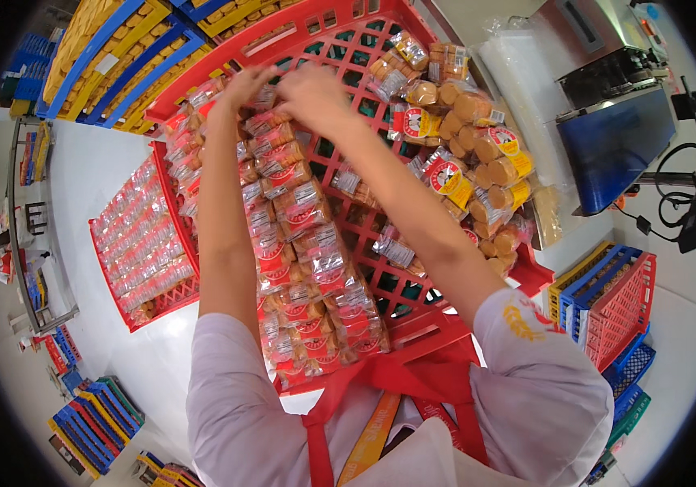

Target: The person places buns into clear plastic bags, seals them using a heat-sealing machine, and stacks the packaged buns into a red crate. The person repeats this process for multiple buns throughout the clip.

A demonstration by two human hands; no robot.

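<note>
Both my arms reach over a large red plastic crate (417,325) with a lattice floor. My left hand (244,86) and my right hand (312,96) are close together near its far side, above the end of the packed rows. Motion smears their fingers, so any hold is hidden. Below them, rows of clear biscuit packs (315,252) with red round labels stand side by side in the crate's left part. On the right lies a loose heap of biscuit packs (453,174), some with yellow and red labels, tilted every way.
Left of the crate stands another red crate (149,243) filled with rows of packs. Stacked blue and yellow crates (113,65) rise at the far left. A dark blue screen (620,142) is on the right, beside clear plastic sheeting (518,97). More stacked crates (620,308) stand lower right.
</note>
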